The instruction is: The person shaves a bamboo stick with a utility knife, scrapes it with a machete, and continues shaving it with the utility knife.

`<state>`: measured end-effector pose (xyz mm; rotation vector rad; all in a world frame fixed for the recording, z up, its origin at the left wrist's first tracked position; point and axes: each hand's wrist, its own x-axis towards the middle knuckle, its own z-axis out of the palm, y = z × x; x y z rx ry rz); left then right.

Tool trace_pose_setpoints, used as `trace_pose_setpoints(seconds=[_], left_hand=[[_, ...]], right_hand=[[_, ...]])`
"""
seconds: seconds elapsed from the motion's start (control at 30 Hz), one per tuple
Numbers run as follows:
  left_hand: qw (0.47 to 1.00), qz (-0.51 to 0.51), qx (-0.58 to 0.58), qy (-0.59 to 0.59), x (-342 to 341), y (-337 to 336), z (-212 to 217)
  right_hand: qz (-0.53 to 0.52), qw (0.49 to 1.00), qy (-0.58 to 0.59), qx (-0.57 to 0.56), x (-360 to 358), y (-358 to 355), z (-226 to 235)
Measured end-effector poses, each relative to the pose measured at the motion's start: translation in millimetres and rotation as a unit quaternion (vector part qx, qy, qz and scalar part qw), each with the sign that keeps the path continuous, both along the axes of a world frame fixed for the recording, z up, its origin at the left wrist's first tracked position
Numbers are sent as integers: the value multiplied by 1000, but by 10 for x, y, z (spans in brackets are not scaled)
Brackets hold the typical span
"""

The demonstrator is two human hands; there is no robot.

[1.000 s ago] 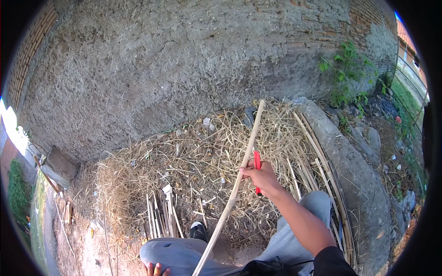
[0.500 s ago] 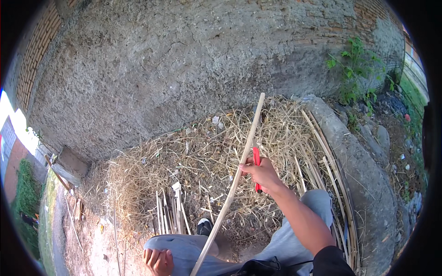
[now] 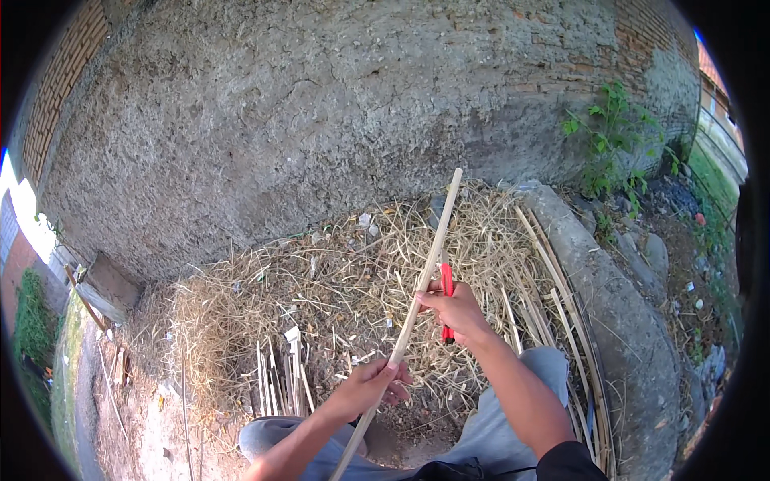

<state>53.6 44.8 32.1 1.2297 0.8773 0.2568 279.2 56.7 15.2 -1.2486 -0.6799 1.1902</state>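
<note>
A long pale bamboo strip [image 3: 439, 232] slants across the middle, from near the wall down to my lap. My right hand [image 3: 455, 311] is closed, with the strip pinched at its thumb side. In the same hand is a red-handled knife [image 3: 447, 279], its narrow grey blade pointing up beside the strip; my fingers hide part of the handle. Lower on the strip, my left hand [image 3: 370, 386] is closed around it, thumb on top and fingertips showing on the far side.
Straw-like shavings [image 3: 385, 264] cover the ground before a rough wall [image 3: 305, 120]. Short split strips [image 3: 281, 377] lie by my left knee. Longer strips [image 3: 573, 321] lie along a concrete kerb [image 3: 618, 297] at the right. A leafy plant [image 3: 609, 136] grows by the wall.
My left hand has come up from my left knee and taken hold of the bamboo strip below my right hand. The right hand keeps its hold on strip and knife.
</note>
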Motion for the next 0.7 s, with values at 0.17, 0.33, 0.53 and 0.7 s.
trace_pose_setpoints(seconds=[0.17, 0.33, 0.53, 0.7], left_hand=[[997, 55, -61, 4, -49, -88, -168], [997, 67, -26, 11, -168, 10, -180], [998, 63, -20, 7, -249, 2, -143], [997, 74, -25, 1, -295, -42, -74]], right_hand=[[29, 992, -124, 0, -35, -55, -50], [3, 973, -232, -17, -78, -177, -106], [-30, 980, -199, 10, -52, -222, -290], [-22, 992, -116, 39, -128, -262, -143]])
